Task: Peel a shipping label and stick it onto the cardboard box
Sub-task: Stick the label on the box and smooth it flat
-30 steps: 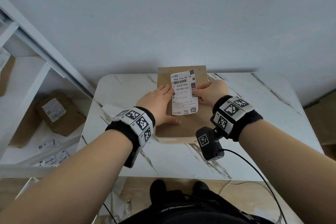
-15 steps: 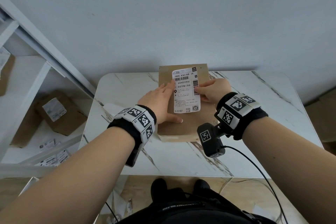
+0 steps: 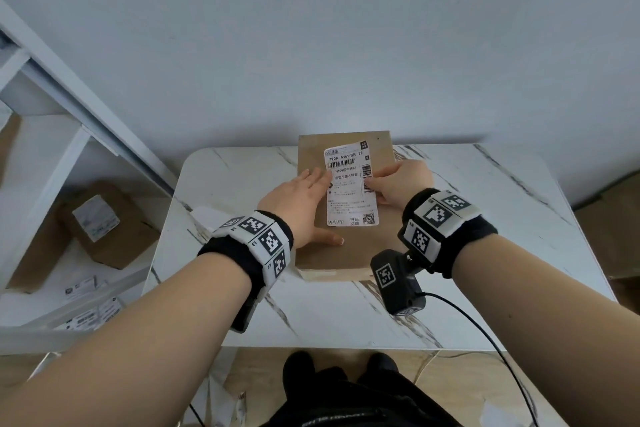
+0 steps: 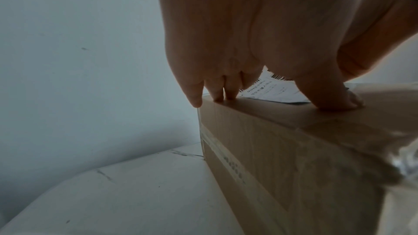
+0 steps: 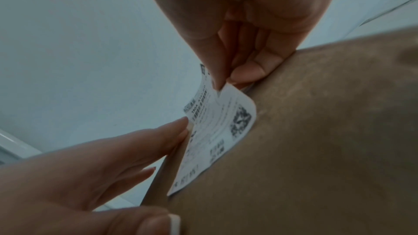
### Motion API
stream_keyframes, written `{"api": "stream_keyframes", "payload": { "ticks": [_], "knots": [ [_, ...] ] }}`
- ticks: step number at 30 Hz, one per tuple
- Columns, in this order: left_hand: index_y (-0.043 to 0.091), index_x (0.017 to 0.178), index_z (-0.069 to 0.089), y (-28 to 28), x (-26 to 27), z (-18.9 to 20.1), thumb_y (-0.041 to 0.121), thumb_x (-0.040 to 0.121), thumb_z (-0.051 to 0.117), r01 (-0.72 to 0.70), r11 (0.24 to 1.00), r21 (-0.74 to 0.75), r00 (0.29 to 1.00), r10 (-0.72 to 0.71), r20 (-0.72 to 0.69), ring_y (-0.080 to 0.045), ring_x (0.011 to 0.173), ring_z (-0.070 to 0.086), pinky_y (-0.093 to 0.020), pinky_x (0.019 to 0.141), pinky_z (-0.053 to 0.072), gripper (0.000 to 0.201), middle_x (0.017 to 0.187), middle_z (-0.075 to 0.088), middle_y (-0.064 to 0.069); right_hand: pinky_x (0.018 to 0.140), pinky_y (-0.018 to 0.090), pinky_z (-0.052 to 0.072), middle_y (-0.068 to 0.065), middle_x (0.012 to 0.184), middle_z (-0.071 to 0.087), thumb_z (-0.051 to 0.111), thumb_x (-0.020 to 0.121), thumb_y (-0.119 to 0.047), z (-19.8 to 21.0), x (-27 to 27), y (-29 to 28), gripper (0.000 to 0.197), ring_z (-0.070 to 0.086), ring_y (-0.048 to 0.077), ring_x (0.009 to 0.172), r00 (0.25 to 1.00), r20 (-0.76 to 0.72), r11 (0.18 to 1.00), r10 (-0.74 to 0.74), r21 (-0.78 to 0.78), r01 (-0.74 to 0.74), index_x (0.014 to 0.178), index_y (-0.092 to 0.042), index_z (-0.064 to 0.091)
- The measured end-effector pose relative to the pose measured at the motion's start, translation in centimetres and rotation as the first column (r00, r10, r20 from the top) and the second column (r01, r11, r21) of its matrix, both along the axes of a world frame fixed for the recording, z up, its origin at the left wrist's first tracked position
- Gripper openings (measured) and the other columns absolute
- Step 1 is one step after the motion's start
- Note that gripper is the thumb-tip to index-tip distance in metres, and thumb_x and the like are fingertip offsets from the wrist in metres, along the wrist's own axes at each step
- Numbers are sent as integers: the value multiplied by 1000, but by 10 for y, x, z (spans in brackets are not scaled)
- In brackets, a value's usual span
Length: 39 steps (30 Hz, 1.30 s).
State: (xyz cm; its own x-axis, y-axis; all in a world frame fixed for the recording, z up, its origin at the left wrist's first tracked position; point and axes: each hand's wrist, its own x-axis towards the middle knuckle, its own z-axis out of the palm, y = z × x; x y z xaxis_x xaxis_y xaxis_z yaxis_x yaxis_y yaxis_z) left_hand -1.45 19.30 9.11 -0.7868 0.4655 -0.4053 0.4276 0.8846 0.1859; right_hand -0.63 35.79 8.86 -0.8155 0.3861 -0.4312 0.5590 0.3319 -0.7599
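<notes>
A brown cardboard box (image 3: 346, 253) lies on the white marble table (image 3: 485, 225). On its top sits a white shipping label (image 3: 349, 191). In the right wrist view the label's (image 5: 217, 131) near end lies on the box (image 5: 316, 149) while its far end curls upward. My right hand (image 3: 375, 180) pinches the label's right edge between thumb and forefinger (image 5: 217, 78). Flat on the box top beside the label's left edge rests my left hand (image 3: 311, 198). Its straight fingers (image 4: 219, 94) and thumb press the cardboard (image 4: 294, 149) next to the label (image 4: 271, 90).
A white shelf unit (image 3: 52, 163) stands left of the table, holding another labelled cardboard box (image 3: 100, 225) and loose labels (image 3: 83, 288). A white sheet (image 3: 204, 218) lies on the table by my left wrist. The wall is right behind the box.
Hardly anything differs: both hands stay at the label on the box top, the right still pinching its edge. The view has shifted slightly.
</notes>
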Motion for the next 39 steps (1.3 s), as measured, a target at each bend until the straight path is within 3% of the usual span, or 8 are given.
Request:
{"api": "stream_keyframes", "payload": {
  "ticks": [7, 13, 16, 20, 23, 27, 33, 39],
  "knots": [
    [24, 152, 9, 1, -3, -1, 70, 73, 55, 52, 996, -75, 998, -53, -17, -20, 150, 7, -42, 122, 16, 103, 162, 3, -2, 85, 43, 58, 15, 98, 76, 72, 79, -14, 0, -1, 0, 28, 73, 28, 91, 1000, -11, 1000, -13, 1, 13, 56, -21, 58],
    [29, 150, 20, 3, -6, 0, 54, 93, 34, 26, 996, -89, 997, -33, -76, -18, 149, 15, -50, 120, 14, 63, 162, 13, 3, 84, 41, 59, 11, 98, 75, 78, 73, -12, 3, -2, 1, 27, 73, 25, 90, 999, 12, 996, 51, 69, -52, 57, -21, 57],
    [30, 150, 20, 4, -5, 1, 53, 92, 40, 29, 993, -113, 995, -39, -88, -16, 149, 15, -49, 120, 13, 65, 162, 12, 3, 80, 34, 59, 7, 94, 75, 80, 70, -12, 4, -3, 1, 28, 71, 20, 83, 989, 37, 975, 142, 165, -146, 58, -22, 57],
    [31, 149, 21, 4, -4, 0, 53, 91, 43, 10, 995, -98, 996, -18, -86, -16, 149, 14, -49, 120, 13, 66, 162, 12, 4, 51, 17, 44, -2, 83, 65, 80, 70, -14, 5, -3, 0, 21, 60, 12, 72, 970, 65, 928, 236, 282, -245, 69, -20, 60],
    [30, 149, 20, 4, -2, -1, 52, 91, 44, -11, 996, -85, 997, 5, -81, -16, 149, 13, -48, 121, 13, 67, 162, 10, 4, 55, 19, 42, -5, 83, 61, 81, 67, -17, 5, -2, -1, 27, 57, 12, 77, 964, 59, 890, 260, 373, -263, 77, -19, 56],
    [29, 150, 19, 4, -1, 0, 51, 91, 44, -24, 997, -75, 998, 20, -64, -15, 149, 11, -48, 121, 13, 67, 162, 8, 4, 45, 18, 30, -7, 65, 48, 79, 69, -22, 10, -1, 5, 37, 49, 10, 62, 954, 120, 847, 274, 439, -299, 60, -18, 43],
    [29, 150, 19, 4, -3, 0, 50, 91, 45, -15, 997, -76, 998, 10, -61, -16, 150, 11, -48, 121, 13, 67, 162, 8, 5, 48, 15, 34, -1, 77, 60, 66, 78, -11, 13, 12, -9, 4, 55, 14, 74, 927, 54, 851, 372, 380, -363, 77, -14, 64],
    [29, 148, 24, 3, -1, -2, 52, 90, 47, -15, 998, -56, 997, 10, -76, -15, 149, 12, -49, 120, 15, 67, 161, 12, 5, 54, 22, 40, 6, 90, 63, 76, 71, -30, -5, 23, -27, 25, 55, 18, 81, 893, 138, 801, 429, 400, -446, 79, -14, 57]
  ]
}}
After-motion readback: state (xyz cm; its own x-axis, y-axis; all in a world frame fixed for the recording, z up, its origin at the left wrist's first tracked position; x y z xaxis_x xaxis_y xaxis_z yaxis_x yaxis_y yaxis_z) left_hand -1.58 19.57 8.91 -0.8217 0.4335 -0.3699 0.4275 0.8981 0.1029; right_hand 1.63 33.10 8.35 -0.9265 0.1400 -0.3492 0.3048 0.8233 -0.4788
